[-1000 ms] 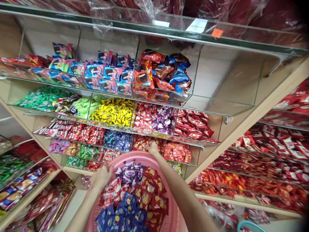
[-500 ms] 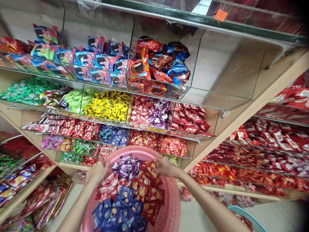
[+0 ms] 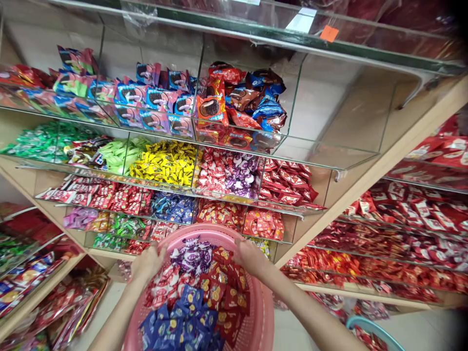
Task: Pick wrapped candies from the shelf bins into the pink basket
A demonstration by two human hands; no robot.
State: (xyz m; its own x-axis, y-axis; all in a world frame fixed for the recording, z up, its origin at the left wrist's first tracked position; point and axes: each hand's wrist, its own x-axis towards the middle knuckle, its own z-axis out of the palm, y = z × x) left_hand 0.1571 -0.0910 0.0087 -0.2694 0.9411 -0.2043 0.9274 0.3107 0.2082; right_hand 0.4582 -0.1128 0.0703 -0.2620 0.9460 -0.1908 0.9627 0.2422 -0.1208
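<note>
A round pink plastic basket (image 3: pixel 266 319) is in front of me, low in the view. In it lie purple-and-white candies (image 3: pixel 192 256), red-and-white candies (image 3: pixel 166 286), blue packets (image 3: pixel 183 329) and red packets with orange round prints (image 3: pixel 230 297), each kind in its own patch. My left hand (image 3: pixel 148 263) is closed over the basket's upper left rim. At the upper right rim, my right hand (image 3: pixel 251 257) is curled over the edge, close to the red packets; its fingertips are partly hidden.
Glass shelves ahead hold yellow candies (image 3: pixel 164 163), green candies (image 3: pixel 40 141) and cookie packs (image 3: pixel 210 108). A wooden divider (image 3: pixel 356 180) slants at the right, with red packets (image 3: pixel 409 204) beyond. A teal basket (image 3: pixel 380 331) stands on the floor at lower right.
My right hand has moved slightly right, from a red packet pinched inside the basket to its rim. My left hand stays on the rim. The view has shifted slightly.
</note>
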